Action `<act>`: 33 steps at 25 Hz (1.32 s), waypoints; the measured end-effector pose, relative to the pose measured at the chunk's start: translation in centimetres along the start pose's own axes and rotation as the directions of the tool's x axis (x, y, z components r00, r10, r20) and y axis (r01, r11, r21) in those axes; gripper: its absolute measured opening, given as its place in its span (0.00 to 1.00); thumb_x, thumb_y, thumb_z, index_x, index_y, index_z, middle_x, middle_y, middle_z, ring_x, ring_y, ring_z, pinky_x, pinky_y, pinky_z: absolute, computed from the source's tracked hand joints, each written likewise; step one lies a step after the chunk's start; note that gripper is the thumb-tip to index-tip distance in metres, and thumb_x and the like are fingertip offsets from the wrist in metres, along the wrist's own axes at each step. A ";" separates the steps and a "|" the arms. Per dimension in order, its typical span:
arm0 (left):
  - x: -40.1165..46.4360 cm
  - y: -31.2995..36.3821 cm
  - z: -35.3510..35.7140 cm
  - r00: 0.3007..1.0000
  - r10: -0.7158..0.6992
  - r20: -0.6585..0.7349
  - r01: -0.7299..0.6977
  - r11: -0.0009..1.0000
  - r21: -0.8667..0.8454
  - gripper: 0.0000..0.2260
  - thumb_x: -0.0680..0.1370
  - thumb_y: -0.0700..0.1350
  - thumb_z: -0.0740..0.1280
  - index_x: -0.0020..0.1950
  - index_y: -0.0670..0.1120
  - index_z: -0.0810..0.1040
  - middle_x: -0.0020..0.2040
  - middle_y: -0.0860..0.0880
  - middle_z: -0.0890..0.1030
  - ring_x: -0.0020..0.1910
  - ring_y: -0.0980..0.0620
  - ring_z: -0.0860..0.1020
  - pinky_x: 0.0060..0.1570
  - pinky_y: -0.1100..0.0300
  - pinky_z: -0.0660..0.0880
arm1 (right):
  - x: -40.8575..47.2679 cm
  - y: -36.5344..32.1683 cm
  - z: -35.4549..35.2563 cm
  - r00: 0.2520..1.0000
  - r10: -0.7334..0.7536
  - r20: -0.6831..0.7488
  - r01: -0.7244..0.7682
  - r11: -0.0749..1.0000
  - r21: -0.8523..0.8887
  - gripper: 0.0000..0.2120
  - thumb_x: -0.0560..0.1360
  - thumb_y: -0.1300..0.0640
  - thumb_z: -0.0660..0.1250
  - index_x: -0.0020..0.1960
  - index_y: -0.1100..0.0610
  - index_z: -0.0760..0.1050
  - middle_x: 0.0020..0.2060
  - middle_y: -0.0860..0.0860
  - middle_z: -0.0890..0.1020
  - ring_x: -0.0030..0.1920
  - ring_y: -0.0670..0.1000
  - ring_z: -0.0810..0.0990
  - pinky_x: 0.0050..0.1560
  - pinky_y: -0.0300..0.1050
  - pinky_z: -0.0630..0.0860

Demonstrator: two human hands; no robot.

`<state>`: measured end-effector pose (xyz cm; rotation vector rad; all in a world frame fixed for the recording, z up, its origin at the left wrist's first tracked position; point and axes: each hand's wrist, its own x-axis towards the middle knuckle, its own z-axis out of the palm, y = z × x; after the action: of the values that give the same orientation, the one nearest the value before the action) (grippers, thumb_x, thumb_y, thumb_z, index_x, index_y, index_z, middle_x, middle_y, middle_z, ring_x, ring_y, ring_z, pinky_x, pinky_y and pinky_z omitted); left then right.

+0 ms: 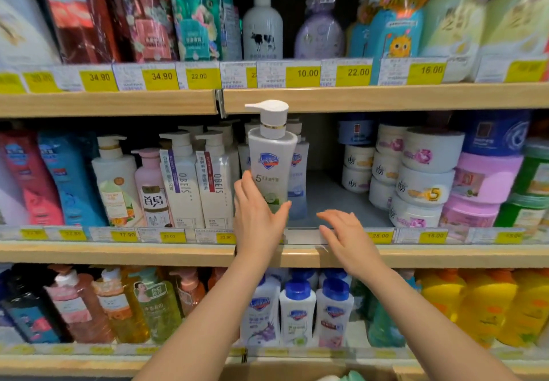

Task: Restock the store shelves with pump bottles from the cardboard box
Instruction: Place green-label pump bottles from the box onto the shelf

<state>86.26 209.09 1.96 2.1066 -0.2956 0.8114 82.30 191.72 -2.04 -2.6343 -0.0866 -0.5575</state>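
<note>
While the left hand (258, 217) wraps the lower body of a white pump bottle (271, 157), fingers and thumb spread around it, the bottle stands upright at the front edge of the middle shelf (118, 251). Just right of that bottle the right hand (346, 233) hovers with its fingers loosely apart, holding nothing, over a bare patch of shelf. Directly behind the bottle stand more white pump bottles (298, 178). Further right of it, stacked white jars (424, 178) fill the shelf. Well below the bottle, at the bottom edge of view, a cardboard box (297, 373) shows.
</note>
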 end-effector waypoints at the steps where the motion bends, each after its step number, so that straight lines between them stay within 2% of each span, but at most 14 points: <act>1: 0.4 -0.4 0.5 1.000 -0.003 -0.014 0.003 1.000 0.008 0.40 0.69 0.50 0.74 0.73 0.46 0.54 0.66 0.47 0.64 0.65 0.47 0.69 0.56 0.51 0.75 | 0.1 0.2 0.5 1.000 -0.009 -0.013 0.009 1.000 -0.030 0.22 0.78 0.44 0.49 0.66 0.50 0.70 0.64 0.47 0.75 0.66 0.48 0.69 0.72 0.47 0.55; 4: 0.5 -1.8 1.8 0.999 -0.024 -0.027 0.025 1.000 0.018 0.40 0.70 0.49 0.74 0.73 0.46 0.53 0.68 0.46 0.64 0.66 0.47 0.67 0.58 0.53 0.73 | -0.2 0.6 1.9 0.996 -0.050 -0.074 0.041 0.992 -0.122 0.26 0.75 0.41 0.44 0.62 0.48 0.73 0.58 0.44 0.78 0.59 0.46 0.73 0.68 0.46 0.61; 11: -0.6 -4.3 3.6 0.990 -0.138 -0.026 0.140 0.985 0.104 0.42 0.73 0.51 0.71 0.76 0.43 0.47 0.70 0.42 0.63 0.68 0.44 0.65 0.60 0.53 0.70 | -0.3 1.0 3.1 0.992 -0.040 -0.121 0.016 0.981 -0.193 0.26 0.75 0.40 0.42 0.66 0.45 0.69 0.52 0.44 0.77 0.55 0.47 0.72 0.63 0.45 0.64; 15: -0.8 -4.9 3.6 0.990 -0.132 -0.039 0.137 0.975 0.177 0.42 0.73 0.54 0.70 0.76 0.43 0.48 0.69 0.41 0.64 0.66 0.43 0.67 0.57 0.50 0.73 | -0.3 1.1 3.3 0.989 -0.054 -0.137 0.025 0.978 -0.206 0.21 0.78 0.42 0.48 0.65 0.45 0.70 0.49 0.44 0.76 0.52 0.48 0.73 0.61 0.46 0.65; 17: -0.9 -5.0 3.6 0.993 -0.114 -0.040 0.120 0.975 0.189 0.41 0.73 0.54 0.70 0.76 0.42 0.49 0.69 0.41 0.65 0.66 0.43 0.68 0.58 0.50 0.73 | -0.3 1.2 3.3 0.990 -0.049 -0.133 0.021 0.979 -0.205 0.17 0.79 0.45 0.53 0.65 0.46 0.70 0.49 0.45 0.76 0.52 0.48 0.72 0.62 0.46 0.64; 20: -0.9 -5.0 3.6 0.994 -0.107 -0.036 0.112 0.973 0.204 0.40 0.73 0.54 0.70 0.75 0.42 0.50 0.68 0.41 0.65 0.65 0.43 0.68 0.57 0.51 0.73 | -0.3 1.0 3.2 0.989 -0.042 -0.140 0.016 0.983 -0.182 0.16 0.79 0.47 0.56 0.65 0.46 0.70 0.50 0.46 0.77 0.53 0.48 0.72 0.62 0.47 0.64; 29: -1.6 -5.3 3.1 0.994 -0.105 0.002 0.103 0.980 0.168 0.37 0.75 0.55 0.67 0.75 0.42 0.51 0.70 0.43 0.64 0.68 0.46 0.66 0.61 0.52 0.70 | -0.2 0.5 2.6 0.997 -0.032 -0.075 0.014 0.972 -0.235 0.17 0.79 0.46 0.55 0.66 0.46 0.68 0.53 0.46 0.76 0.55 0.49 0.71 0.64 0.47 0.62; 33: -2.5 -4.9 2.7 0.990 -0.137 0.022 0.135 0.989 0.061 0.36 0.76 0.54 0.65 0.76 0.42 0.50 0.72 0.43 0.62 0.70 0.46 0.63 0.64 0.54 0.66 | -0.3 0.3 2.2 0.999 -0.022 -0.026 0.015 0.974 -0.227 0.17 0.78 0.46 0.56 0.65 0.47 0.69 0.54 0.48 0.76 0.57 0.51 0.72 0.64 0.47 0.62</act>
<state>87.84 209.87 -3.91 2.1678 -0.1407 0.7208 82.95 192.41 -4.12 -2.8482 -0.0407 -0.6446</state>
